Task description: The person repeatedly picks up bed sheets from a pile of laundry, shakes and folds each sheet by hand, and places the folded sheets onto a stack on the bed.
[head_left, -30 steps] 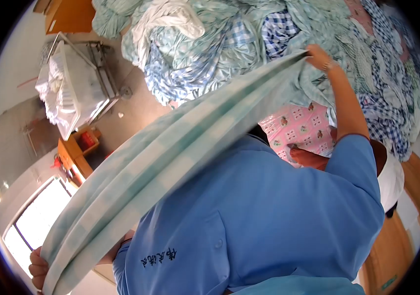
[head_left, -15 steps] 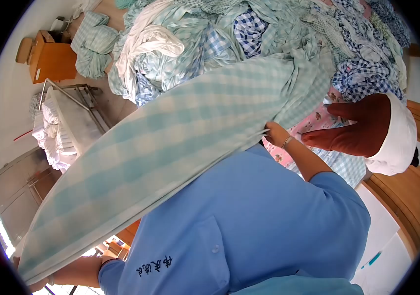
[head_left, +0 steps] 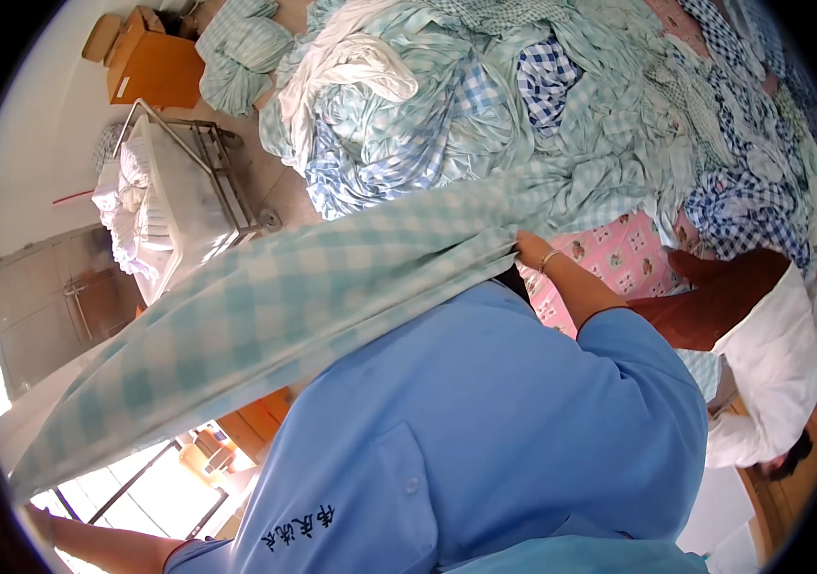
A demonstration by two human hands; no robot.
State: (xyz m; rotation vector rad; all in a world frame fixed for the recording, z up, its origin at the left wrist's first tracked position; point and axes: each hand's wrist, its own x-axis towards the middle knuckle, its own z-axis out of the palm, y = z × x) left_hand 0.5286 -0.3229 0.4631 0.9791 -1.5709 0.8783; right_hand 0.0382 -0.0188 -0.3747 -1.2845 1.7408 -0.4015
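A long green-and-white checked cloth (head_left: 265, 297) is stretched across in front of my blue shirt, from the lower left edge toward the fabric pile. My right hand (head_left: 529, 251), with a bracelet at the wrist, pinches its near edge close to the middle of the view. At the lower left, my left hand (head_left: 41, 524) holds the cloth's far end; its fingers are dim and partly hidden at the edge of the view. Beyond my right hand, the cloth runs in folds onto the heap of green checked fabric (head_left: 609, 115).
Blue checked fabric (head_left: 743, 206) lies at right on the heap, near a pink patterned cloth (head_left: 609, 263). A person in white and dark red (head_left: 762, 354) bends at the right. A wheeled cart (head_left: 188, 182) with white linens and a wooden cabinet (head_left: 155, 77) stand at left.
My right hand first came down from the heap to the cloth's near edge, then stayed there. My left hand rose slightly. The cloth now hangs narrower, and the person at right has shifted lower.
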